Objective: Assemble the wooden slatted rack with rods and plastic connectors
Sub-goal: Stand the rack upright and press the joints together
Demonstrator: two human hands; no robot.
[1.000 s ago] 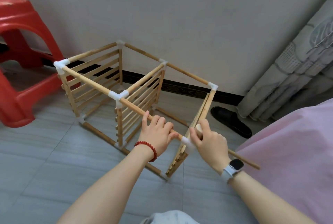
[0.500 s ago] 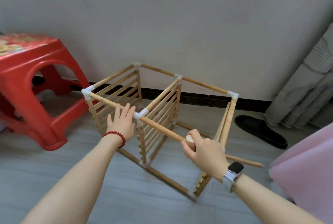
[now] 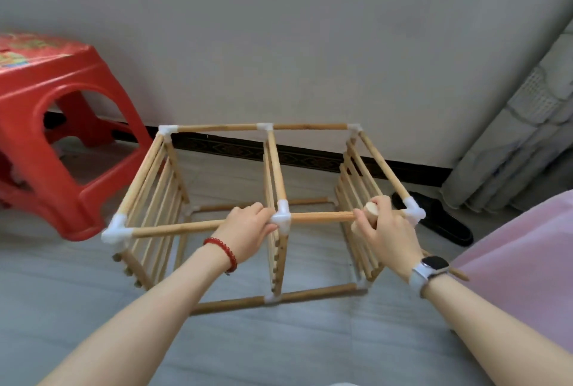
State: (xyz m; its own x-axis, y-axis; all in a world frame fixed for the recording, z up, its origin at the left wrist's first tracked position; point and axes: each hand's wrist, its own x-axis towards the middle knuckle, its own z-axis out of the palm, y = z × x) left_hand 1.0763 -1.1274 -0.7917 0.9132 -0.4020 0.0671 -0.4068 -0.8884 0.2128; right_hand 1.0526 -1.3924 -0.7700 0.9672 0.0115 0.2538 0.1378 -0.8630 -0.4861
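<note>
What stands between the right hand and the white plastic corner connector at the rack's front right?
Nothing visible. The right hand, gripping a round-ended wooden piece, sits just beside the white plastic corner connector; its fingers hide the rod end there.

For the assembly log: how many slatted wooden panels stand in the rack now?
3: left panel at the left end, middle panel under the centre connector, right panel by the right hand. None seems hidden.

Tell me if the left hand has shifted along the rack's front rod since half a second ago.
Yes. The left hand was left of the middle white connector with fingers spread; it now sits against that connector, gripping the front rod.
</note>
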